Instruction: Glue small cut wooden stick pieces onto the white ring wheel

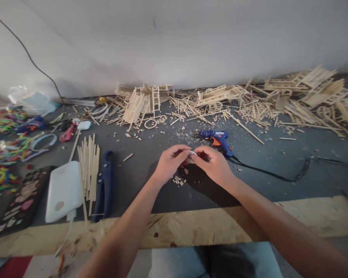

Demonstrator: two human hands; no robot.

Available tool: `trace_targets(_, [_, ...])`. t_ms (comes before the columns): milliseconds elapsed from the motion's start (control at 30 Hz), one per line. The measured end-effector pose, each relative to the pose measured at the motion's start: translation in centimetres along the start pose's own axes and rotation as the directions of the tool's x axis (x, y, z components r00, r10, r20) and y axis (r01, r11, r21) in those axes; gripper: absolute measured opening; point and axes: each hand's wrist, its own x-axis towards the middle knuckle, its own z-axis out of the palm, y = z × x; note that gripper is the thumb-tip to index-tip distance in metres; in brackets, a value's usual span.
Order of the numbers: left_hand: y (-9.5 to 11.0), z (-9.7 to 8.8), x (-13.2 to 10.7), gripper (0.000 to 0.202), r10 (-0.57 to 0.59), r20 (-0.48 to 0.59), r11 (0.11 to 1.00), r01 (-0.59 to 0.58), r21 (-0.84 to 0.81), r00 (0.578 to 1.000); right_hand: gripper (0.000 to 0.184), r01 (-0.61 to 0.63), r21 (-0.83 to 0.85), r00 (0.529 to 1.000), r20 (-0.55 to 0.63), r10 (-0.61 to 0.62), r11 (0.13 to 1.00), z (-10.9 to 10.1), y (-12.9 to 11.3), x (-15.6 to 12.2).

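Note:
Both hands meet over the dark tabletop, pinching a small white curved piece (193, 153) that looks like part of a ring; the fingers hide most of it. My left hand (172, 162) grips it between thumb and fingertips from the left. From the right, my right hand (213, 164) holds it the same way. Short cut bits of wooden stick (179, 180) lie just below the hands. A blue hot glue gun (216, 139) with an orange trigger rests on its side just beyond my right hand.
Wooden stick models (135, 106) and loose sticks line the wall. To the left are a blue cutter (106, 185), a bundle of sticks (89, 166), a white power bank (64, 191), a phone (23, 197) and colourful strips (5, 150). The glue gun's black cord (266, 173) runs right.

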Motion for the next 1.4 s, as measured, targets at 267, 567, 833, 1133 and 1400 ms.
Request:
trace_targets(267, [0.08, 0.02, 0.05, 0.02, -0.03, -0.006, 0.999, 0.03, -0.015, 1.0, 0.014, 0.004, 0.001, 1.0, -0.017, -0.004, 1.0, 0.0, 0.0, 0.04])
trace_targets(567, [-0.07, -0.01, 0.09, 0.02, -0.008, -0.012, 1.0, 0.008, -0.028, 1.0, 0.014, -0.001, 0.007, 1.0, -0.005, 0.001, 1.0, -0.03, -0.08, 0.02])
trace_targets(833, [0.24, 0.09, 0.08, 0.024, -0.041, -0.002, 0.997, 0.041, -0.069, 0.999, 0.014, -0.022, 0.043, 1.0, -0.014, 0.023, 0.999, -0.02, 0.11, 0.02])
trace_targets(1133, [0.38, -0.1, -0.16, 0.025, -0.032, 0.072, 0.999, 0.029, 0.041, 0.997, 0.016, -0.041, 0.112, 0.999, -0.017, 0.043, 0.993, -0.16, 0.0, 0.08])
trace_targets(1400, [0.34, -0.04, -0.15, 0.025, -0.028, 0.064, 0.998, 0.023, 0.066, 0.998, 0.014, -0.032, 0.085, 0.999, -0.026, 0.034, 0.996, -0.25, 0.23, 0.13])
